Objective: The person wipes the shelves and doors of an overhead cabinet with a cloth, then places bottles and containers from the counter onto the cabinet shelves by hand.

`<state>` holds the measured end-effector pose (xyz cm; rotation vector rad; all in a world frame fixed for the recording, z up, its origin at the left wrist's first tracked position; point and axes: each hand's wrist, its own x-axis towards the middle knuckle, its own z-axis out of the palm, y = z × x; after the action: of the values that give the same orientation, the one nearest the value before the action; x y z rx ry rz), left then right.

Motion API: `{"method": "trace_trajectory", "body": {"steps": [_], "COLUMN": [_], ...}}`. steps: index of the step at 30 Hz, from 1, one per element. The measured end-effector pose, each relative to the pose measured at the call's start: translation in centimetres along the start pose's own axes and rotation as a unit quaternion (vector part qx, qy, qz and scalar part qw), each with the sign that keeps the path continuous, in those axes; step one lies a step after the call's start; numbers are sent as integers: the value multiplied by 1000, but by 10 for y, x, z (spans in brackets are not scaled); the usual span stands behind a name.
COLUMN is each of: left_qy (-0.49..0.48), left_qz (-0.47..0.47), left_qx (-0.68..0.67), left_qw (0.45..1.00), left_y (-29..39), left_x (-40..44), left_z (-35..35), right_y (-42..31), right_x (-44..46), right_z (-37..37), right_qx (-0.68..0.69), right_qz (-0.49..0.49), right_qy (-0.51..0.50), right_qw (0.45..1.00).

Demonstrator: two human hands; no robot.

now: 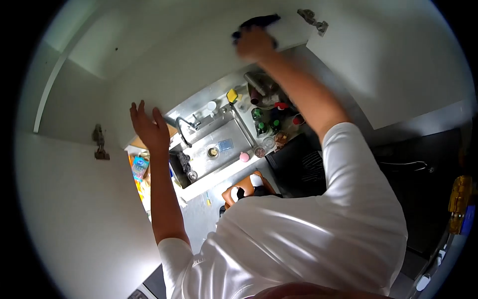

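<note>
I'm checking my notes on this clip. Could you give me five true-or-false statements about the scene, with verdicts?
1. The right hand holds a dark cloth. True.
2. The left hand grips a bottle. False: it is open, with nothing visible in it.
3. A blue item lies in the sink. True.
4. The green-topped bottles stand left of the sink in the picture. False: they are to its right.
5. The person's sleeves are black. False: they are white, as the right sleeve shows.
</note>
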<state>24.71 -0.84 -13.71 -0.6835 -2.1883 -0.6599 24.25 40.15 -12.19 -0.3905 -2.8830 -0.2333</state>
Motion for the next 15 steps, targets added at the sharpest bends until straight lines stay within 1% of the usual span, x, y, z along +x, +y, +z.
{"method": "trace_trajectory", "body": {"steps": [1,3,4,6,7,8,9,10,11,12,13,14,15], "left_qy": [8,6,17,39,40,55,53,53,57,54,54,61,33], "left_qz": [-4,-15,-17,-49,-72,-70,-94,-120,-123,-174,-223,-228,-296], "left_qx": [-4,3,-4,-18,-30,-37,-45,-53,-45,-112,-181,-179,-287], "left_qw": [1000,1000,1000,998,996,995,993,990,990,977,956,955,911], "left_y": [2,9,18,23,27,25,23,21,18,15,14,14,17], "left_x": [-2,-7,-10,-17,-20,-24,-28,-31,-32,-32,-31,-29,-24], "left_z": [-1,-7,-13,-22,-30,-35,-42,-50,-57,-62,-66,-68,-73], "right_y": [-51,-141,-181,-238,-247,-256,-265,-266,-258,-252,-248,-243,-236], "right_x": [-13,-35,-41,-52,-53,-55,-59,-59,-55,-55,-61,-66,-75], "right_z": [-20,-57,-60,-68,-75,-82,-87,-92,-95,-96,-94,-90,-96], "right_qx": [17,132,164,201,211,282,348,353,518,662,822,919,935], "right_qz": [-24,-44,-69,-152,-155,-190,-226,-233,-195,-149,-75,10,57], "right_qy": [-5,28,66,85,93,27,-40,-39,-71,-104,-185,-255,-271], "right_qw": [1000,990,982,964,961,940,909,905,830,727,534,302,223]}}
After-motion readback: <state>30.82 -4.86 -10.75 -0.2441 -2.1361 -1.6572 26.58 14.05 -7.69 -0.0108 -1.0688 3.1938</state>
